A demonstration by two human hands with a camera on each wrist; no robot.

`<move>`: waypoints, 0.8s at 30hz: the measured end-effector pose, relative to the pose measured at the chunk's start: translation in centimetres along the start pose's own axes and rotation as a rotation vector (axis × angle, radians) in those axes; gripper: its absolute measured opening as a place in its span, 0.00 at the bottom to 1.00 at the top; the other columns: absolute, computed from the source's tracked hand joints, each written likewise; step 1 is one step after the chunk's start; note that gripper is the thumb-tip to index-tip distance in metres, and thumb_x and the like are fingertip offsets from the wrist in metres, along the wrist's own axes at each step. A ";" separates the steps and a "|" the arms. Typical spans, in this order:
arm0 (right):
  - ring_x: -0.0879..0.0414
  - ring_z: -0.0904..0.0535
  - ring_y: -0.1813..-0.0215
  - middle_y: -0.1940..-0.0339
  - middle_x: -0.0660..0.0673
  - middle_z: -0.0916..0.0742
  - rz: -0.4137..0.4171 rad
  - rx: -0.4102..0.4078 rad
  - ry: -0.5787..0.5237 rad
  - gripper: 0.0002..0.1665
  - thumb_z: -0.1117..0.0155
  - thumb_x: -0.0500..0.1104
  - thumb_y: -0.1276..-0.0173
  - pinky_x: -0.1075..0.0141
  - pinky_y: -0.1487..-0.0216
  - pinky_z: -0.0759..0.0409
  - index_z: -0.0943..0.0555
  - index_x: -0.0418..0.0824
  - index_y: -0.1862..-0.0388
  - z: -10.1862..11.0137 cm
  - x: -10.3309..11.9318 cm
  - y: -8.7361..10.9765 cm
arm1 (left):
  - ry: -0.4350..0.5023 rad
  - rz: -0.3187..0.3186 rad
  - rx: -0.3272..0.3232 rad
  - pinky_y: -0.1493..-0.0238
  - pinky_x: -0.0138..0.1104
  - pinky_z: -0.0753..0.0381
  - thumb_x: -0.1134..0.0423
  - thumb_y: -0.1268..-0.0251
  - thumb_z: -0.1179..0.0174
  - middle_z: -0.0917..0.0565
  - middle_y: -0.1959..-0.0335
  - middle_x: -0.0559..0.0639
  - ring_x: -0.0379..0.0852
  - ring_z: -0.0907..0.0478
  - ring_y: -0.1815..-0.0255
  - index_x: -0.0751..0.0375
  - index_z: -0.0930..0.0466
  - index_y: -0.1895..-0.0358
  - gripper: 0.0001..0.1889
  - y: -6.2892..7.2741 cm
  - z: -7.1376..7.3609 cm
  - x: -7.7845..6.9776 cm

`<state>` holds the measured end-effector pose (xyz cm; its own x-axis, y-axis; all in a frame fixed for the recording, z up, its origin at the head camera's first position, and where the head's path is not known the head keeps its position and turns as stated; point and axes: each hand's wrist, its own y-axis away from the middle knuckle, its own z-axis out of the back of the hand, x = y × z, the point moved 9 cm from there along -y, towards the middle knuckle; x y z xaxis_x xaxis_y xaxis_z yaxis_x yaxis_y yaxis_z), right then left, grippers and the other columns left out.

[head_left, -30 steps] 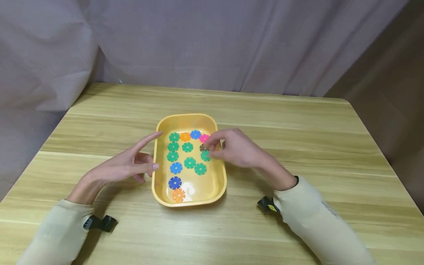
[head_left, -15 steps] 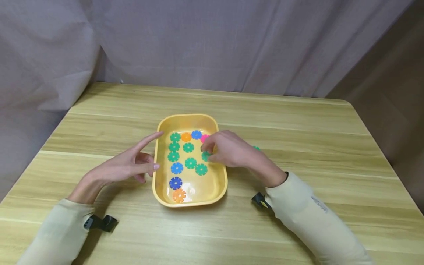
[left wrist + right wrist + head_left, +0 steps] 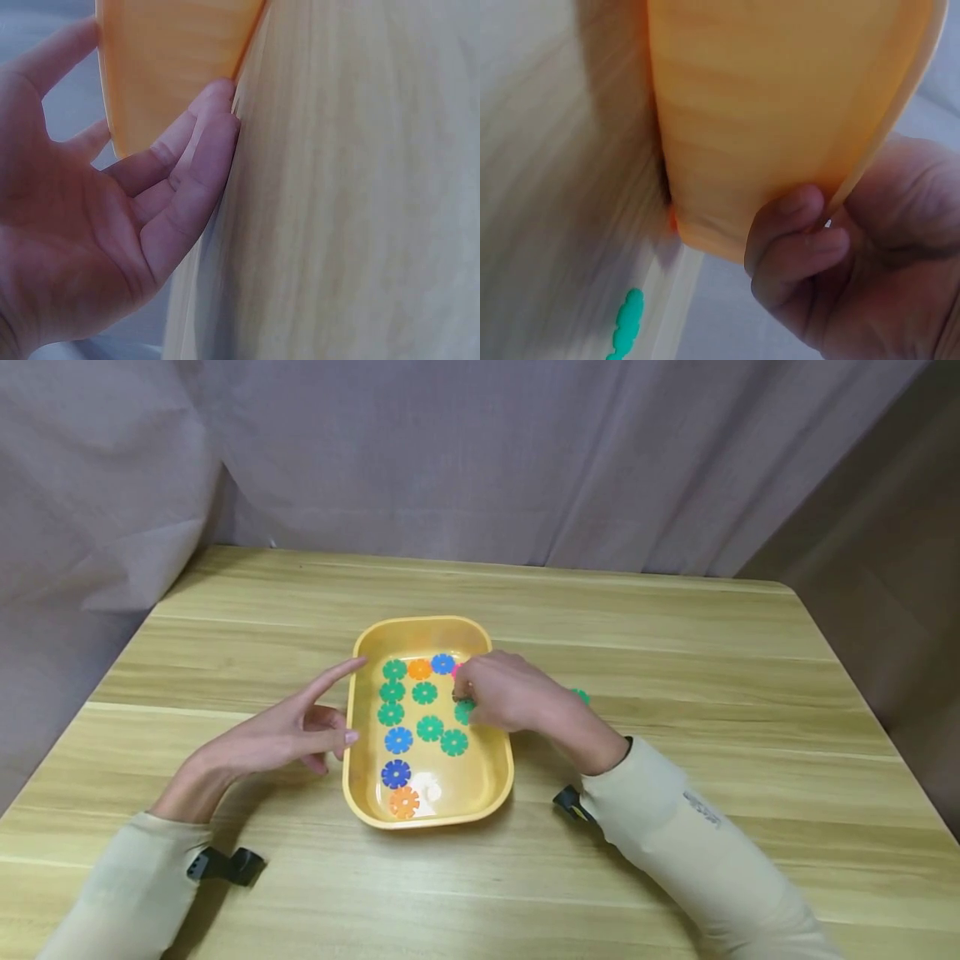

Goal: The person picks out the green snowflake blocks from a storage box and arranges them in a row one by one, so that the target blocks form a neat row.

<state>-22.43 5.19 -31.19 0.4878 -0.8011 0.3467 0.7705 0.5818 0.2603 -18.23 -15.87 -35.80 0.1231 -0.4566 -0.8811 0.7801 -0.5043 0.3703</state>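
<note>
In the head view, a yellow plastic tray [image 3: 427, 820] holds several snowflake building discs, such as green [image 3: 430, 728], dark blue [image 3: 396, 773] and orange [image 3: 404, 802] ones. My left hand [image 3: 266, 739] steadies its left side, the extended index finger and the thumb at the rim; other fingers touch the outer wall in the left wrist view. My right hand [image 3: 513, 693] reaches over the right rim, fingertips bent down to a dark brown disc [image 3: 457, 697] between pink and green discs. I cannot tell whether they pinch it. Two curled fingers [image 3: 784, 217] show outside the wall.
Another green snowflake disc [image 3: 580, 696] lies on the wooden table [image 3: 697, 693], right of the tray and partly behind my right wrist. Black wrist cameras [image 3: 228, 865] hang under both cuffs. A grey curtain [image 3: 450, 460] stands behind the table's far edge.
My right hand has moved left and further over the tray, covering most of the pink and brown discs. The green disc on the table has come into view. My left hand stays put.
</note>
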 end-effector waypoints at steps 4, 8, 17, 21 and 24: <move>0.56 0.42 0.70 0.75 0.51 0.39 -0.054 0.003 0.023 0.26 0.33 0.28 0.44 0.65 0.67 0.43 0.40 0.48 0.80 -0.1 -0.1 -0.3 | 0.004 -0.006 0.001 0.59 0.47 0.12 0.55 0.27 0.32 0.18 0.58 0.60 0.54 0.18 0.63 0.29 0.60 0.14 0.51 0.0 0.0 -0.1; 0.56 0.41 0.70 0.76 0.51 0.39 -0.103 0.017 0.051 0.26 0.34 0.27 0.42 0.66 0.69 0.42 0.40 0.48 0.81 -0.4 -0.2 -0.6 | 0.007 -0.006 0.001 0.58 0.48 0.12 0.56 0.27 0.32 0.18 0.57 0.60 0.54 0.18 0.63 0.30 0.60 0.13 0.51 0.0 0.0 0.0; 0.57 0.47 0.72 0.79 0.51 0.43 -0.127 0.000 0.102 0.25 0.44 0.24 0.44 0.67 0.74 0.47 0.43 0.49 0.81 -0.6 -0.1 -0.8 | 0.003 -0.011 -0.003 0.59 0.47 0.12 0.56 0.27 0.32 0.19 0.58 0.60 0.54 0.18 0.64 0.28 0.59 0.14 0.51 0.1 0.1 -0.1; 0.56 0.44 0.71 0.78 0.51 0.41 -0.131 0.003 0.115 0.23 0.44 0.24 0.42 0.66 0.72 0.45 0.39 0.48 0.80 -0.7 -0.2 -0.8 | 0.008 -0.004 -0.001 0.58 0.47 0.12 0.56 0.27 0.32 0.19 0.59 0.61 0.54 0.18 0.65 0.28 0.59 0.14 0.51 0.1 0.1 -0.1; 0.55 0.34 0.68 0.75 0.51 0.31 -0.132 0.001 0.120 0.18 0.40 0.26 0.42 0.64 0.70 0.36 0.30 0.48 0.75 -0.8 -0.3 -0.6 | 0.011 0.001 0.004 0.58 0.47 0.12 0.56 0.27 0.32 0.19 0.59 0.61 0.54 0.19 0.65 0.28 0.60 0.14 0.51 0.1 0.0 0.0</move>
<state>-22.71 4.98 -32.14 0.4278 -0.8815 0.1998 0.8306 0.4706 0.2977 -18.15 -15.88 -35.79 0.1308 -0.4489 -0.8840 0.7776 -0.5067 0.3723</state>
